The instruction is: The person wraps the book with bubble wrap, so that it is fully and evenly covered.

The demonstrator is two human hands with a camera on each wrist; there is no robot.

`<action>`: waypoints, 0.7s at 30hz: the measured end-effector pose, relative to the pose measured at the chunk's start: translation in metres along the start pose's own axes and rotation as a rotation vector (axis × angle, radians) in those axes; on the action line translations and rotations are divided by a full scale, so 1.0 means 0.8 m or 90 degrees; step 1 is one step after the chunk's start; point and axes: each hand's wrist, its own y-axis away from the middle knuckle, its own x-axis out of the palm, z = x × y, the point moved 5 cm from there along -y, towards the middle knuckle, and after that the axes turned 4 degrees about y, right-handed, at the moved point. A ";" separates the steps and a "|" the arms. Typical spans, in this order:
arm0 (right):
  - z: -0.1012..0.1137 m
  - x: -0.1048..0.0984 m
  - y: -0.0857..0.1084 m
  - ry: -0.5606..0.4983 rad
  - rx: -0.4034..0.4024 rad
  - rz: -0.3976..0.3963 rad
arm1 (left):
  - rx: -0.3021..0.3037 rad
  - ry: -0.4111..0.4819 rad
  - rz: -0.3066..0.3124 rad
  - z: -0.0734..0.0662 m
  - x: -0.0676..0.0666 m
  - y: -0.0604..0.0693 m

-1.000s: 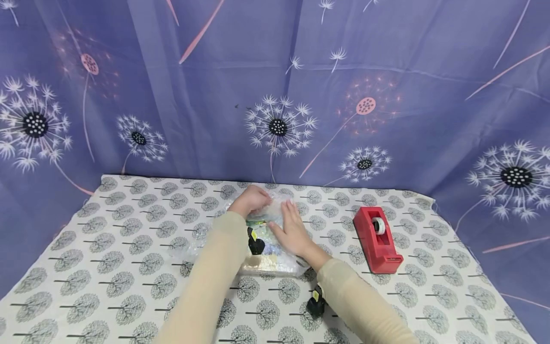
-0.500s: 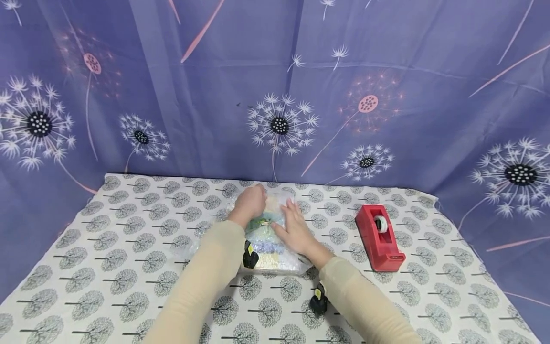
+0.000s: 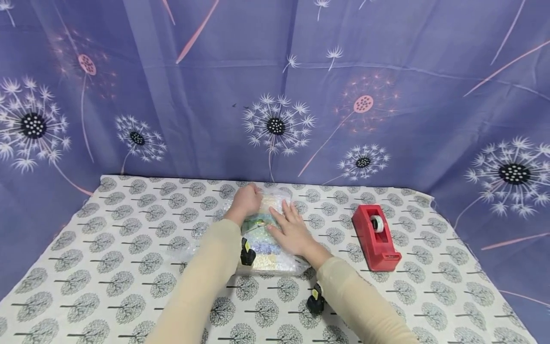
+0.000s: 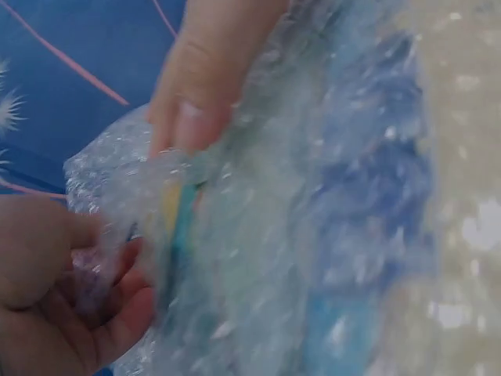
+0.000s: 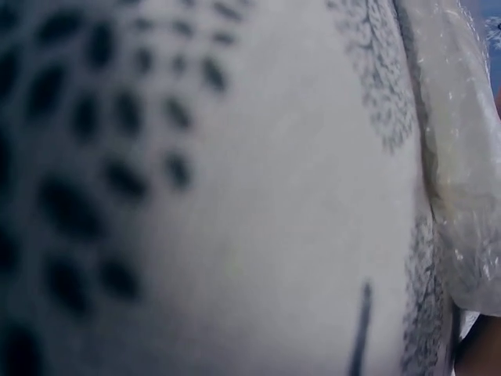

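A flat rectangular item (image 3: 266, 246) with a colourful print lies on the cloth, covered by clear bubble wrap (image 4: 250, 235). At its far left edge my left hand (image 3: 246, 203) grips the wrap, with fingers curled round a fold of it in the left wrist view. My right hand (image 3: 293, 234) lies on the wrapped item's right side with its fingers spread, pressing it. In the right wrist view only the side of the wrapped package (image 5: 466, 172) shows at the right edge. What the printed item is cannot be told through the wrap.
A red tape dispenser (image 3: 376, 239) with a roll of tape (image 3: 377, 224) stands to the right. Loose bubble wrap spreads left of the package. A tree-patterned cloth (image 3: 111, 260) covers the table, and a purple dandelion-print curtain (image 3: 206, 105) hangs behind it.
My left hand has shifted slightly left and its fingers have closed on the wrap at the far edge. My right hand stays on the package, its fingers now more spread.
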 end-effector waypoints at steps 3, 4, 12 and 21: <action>0.001 -0.001 0.001 0.002 0.005 0.005 | 0.002 0.032 0.035 0.002 -0.006 0.008; 0.001 -0.001 0.001 0.001 0.006 0.002 | 0.008 0.033 0.047 0.002 -0.008 0.011; 0.004 -0.004 0.002 -0.014 0.000 -0.001 | 0.051 -0.031 0.086 -0.004 -0.006 0.047; 0.003 -0.003 0.002 -0.001 -0.001 -0.003 | 0.052 -0.191 0.027 -0.002 0.002 0.065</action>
